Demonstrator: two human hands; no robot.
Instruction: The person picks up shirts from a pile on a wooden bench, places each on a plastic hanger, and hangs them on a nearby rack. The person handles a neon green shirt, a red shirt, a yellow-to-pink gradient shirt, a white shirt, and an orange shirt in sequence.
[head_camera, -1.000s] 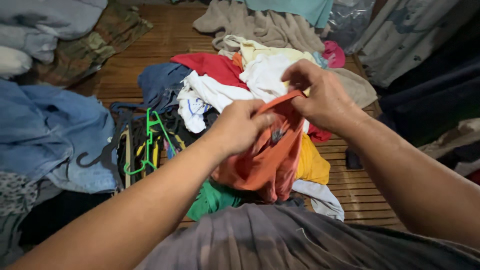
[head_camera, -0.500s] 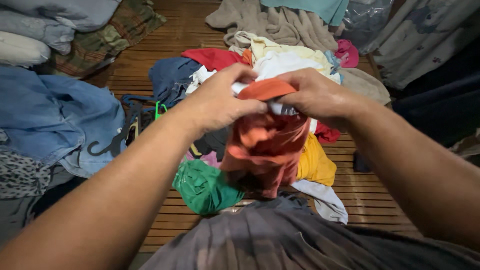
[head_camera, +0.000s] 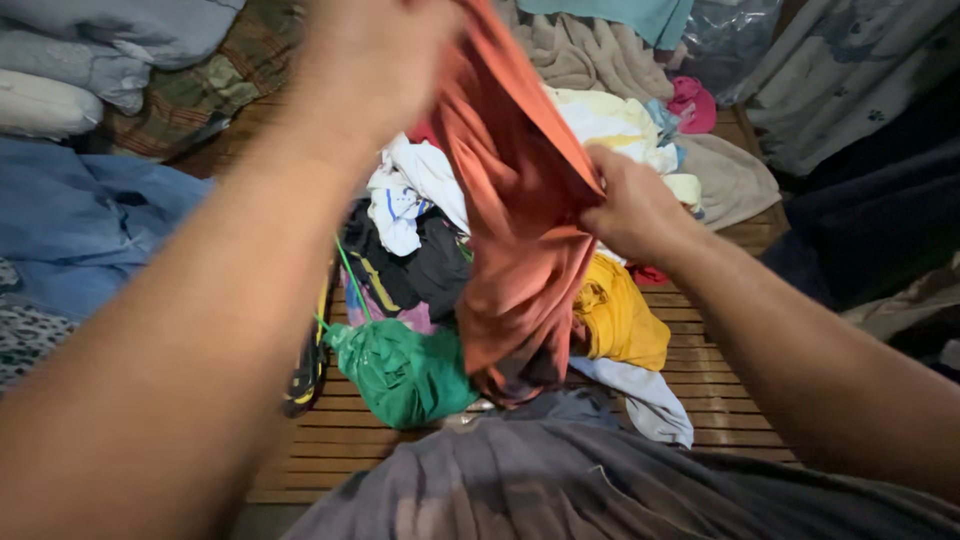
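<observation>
— Left hand (head_camera: 375, 60)?
— Raised high near the top edge, blurred, fingers curled shut on the upper edge of the orange garment (head_camera: 525, 230). Probably a full fist rather than a pinch, though too smeared to say for sure.
— And the right hand (head_camera: 630, 205)?
— Lower, at mid-height. Closed narrowly, thumb and fingers pinching the garment's right edge. Touching nothing else.
— Where exactly is the orange garment?
— Stretched between both hands, slanting down from upper left to the right-hand grip, then hanging loose. Lower end dangling just above the pile, close to a green garment (head_camera: 405, 370) and a yellow garment (head_camera: 620, 315).
— Underneath?
— Slatted wooden floor (head_camera: 720, 390), strewn with clothes. White garment with blue print (head_camera: 400, 200) behind the orange one, dark clothes (head_camera: 420, 270) just below that. Pale yellow garment (head_camera: 610, 120) and pink item (head_camera: 695, 100) further back, a beige towel (head_camera: 580, 50) beyond.
— Any containers?
— No bin or basket. Only loose heaps. Blue denim (head_camera: 90, 220) at the left, folded pale fabrics (head_camera: 80, 50) stacked in the upper left corner, patterned grey cloth (head_camera: 830, 70) on the right.
— Nearest the camera?
— Grey fabric (head_camera: 600, 490) across the lower edge, right below the hanging orange cloth.
</observation>
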